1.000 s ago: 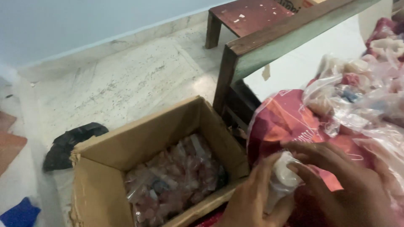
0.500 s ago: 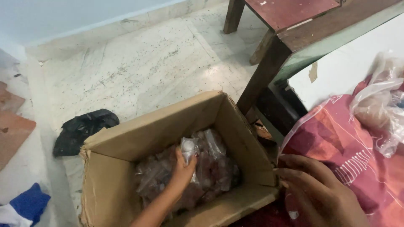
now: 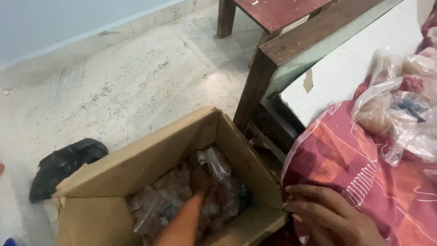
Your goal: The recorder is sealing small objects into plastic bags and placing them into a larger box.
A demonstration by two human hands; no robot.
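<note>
An open cardboard box (image 3: 150,159) stands on the floor, partly filled with clear plastic packets (image 3: 218,164) of brownish and reddish pieces. My left hand (image 3: 199,178) reaches down into the box and rests among the packets; it is blurred, so its grip is unclear. My right hand (image 3: 325,214) lies at the lower right, fingers curled over the edge of a red patterned sack (image 3: 346,155). More clear packets (image 3: 391,109) are heaped on top of the sack at the right.
A dark wooden table leg (image 3: 255,86) and frame stand right behind the box, with a white panel (image 3: 346,64) beyond. A red-topped stool (image 3: 277,11) is at the back. A crumpled black bag (image 3: 63,164) lies on the speckled floor at left.
My left hand went from the sack into the box with a packet and now sits deeper among the packets. My right hand has stayed on the sack's edge. The view shifted.
</note>
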